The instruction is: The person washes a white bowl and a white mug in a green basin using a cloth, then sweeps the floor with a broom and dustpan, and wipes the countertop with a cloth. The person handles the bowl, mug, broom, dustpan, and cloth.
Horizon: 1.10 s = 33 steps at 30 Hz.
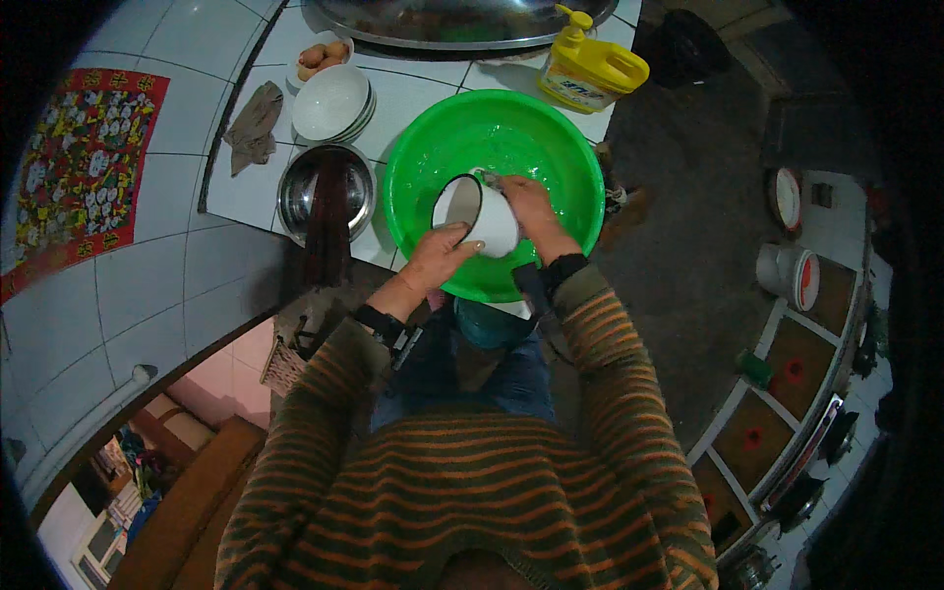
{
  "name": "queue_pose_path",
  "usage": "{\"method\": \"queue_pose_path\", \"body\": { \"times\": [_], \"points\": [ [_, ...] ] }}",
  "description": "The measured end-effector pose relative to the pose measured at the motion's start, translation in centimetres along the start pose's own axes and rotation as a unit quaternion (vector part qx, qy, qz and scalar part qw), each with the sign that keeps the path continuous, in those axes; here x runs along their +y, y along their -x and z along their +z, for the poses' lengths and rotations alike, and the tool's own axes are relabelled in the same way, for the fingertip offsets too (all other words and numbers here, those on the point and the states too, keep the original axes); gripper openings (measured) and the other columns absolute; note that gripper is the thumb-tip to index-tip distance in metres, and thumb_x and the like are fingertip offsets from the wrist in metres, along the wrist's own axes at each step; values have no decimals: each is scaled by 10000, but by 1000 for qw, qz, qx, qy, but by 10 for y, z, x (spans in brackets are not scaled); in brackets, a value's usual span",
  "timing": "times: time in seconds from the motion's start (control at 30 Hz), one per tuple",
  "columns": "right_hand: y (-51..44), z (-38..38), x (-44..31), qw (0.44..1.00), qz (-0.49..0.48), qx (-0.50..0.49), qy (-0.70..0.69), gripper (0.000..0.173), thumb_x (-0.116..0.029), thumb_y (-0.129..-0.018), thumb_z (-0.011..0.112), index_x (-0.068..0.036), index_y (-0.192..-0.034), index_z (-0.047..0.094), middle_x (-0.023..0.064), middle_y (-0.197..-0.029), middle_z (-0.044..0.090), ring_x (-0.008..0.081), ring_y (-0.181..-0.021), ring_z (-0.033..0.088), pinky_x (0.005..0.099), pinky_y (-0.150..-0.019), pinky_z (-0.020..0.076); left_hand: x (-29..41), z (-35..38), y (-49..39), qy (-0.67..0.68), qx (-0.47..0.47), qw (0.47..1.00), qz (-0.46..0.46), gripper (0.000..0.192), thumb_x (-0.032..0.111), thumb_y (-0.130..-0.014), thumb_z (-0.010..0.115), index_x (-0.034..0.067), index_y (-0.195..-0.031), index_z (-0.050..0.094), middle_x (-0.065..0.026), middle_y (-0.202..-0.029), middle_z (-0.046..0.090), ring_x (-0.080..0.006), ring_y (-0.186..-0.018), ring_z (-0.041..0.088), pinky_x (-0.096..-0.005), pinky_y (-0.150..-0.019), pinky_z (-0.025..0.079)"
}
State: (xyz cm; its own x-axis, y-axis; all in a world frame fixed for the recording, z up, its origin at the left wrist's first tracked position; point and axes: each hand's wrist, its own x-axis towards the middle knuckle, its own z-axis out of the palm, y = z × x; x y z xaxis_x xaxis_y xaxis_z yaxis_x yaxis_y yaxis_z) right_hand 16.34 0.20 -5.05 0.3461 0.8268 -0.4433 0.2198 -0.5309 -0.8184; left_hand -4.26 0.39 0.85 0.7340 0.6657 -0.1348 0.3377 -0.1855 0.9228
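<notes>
A white enamel mug (500, 221) with a dark rim is tilted over a green plastic basin (402, 221), its mouth facing left. My left hand (442, 254) grips the mug's near side, thumb on its outer wall and fingers at the rim. Against the mug's far right side lies my right hand (531, 203), its fingers curled. A small pale, crumpled-looking piece (483, 175) shows at the right fingertips; whether it is a cloth or part of the mug is unclear. Water glints in the basin.
Left of the basin are a metal bowl (291, 195), stacked white bowls (332, 103), a grey-brown cloth (256, 129) and a bowl of eggs or potatoes (323, 57). A yellow pump bottle (594, 74) stands behind right. A large metal lid (464, 22) lies at the back.
</notes>
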Motion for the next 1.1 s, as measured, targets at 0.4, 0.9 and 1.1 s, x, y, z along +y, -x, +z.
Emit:
{"method": "queue_pose_path", "body": {
  "times": [0.4,0.9,1.1],
  "points": [
    [16,3,19,951,79,-59,-295,198,-144,-815,584,-42,-981,620,74,-827,610,201,-794,585,296,-716,474,-26,-20,-8,244,82,940,-226,300,207,-822,611,9,-1047,590,-49,-934,617,-141,-824,569,-275,-695,452],
    [11,5,5,982,-166,34,-77,224,-214,-867,531,-31,-996,550,90,-869,582,190,-777,562,330,-672,461,-21,5,-2,256,6,956,-147,293,104,-838,615,12,-1114,584,-18,-1014,613,-108,-902,556,-259,-797,443],
    [15,8,-11,917,-3,-29,-397,177,-219,-890,526,-60,-958,565,42,-869,579,151,-759,538,302,-658,448,-9,-1,-8,308,-9,918,-251,434,224,-816,656,33,-1184,528,-51,-1114,586,-183,-1036,523,-358,-900,391]
  ]
}}
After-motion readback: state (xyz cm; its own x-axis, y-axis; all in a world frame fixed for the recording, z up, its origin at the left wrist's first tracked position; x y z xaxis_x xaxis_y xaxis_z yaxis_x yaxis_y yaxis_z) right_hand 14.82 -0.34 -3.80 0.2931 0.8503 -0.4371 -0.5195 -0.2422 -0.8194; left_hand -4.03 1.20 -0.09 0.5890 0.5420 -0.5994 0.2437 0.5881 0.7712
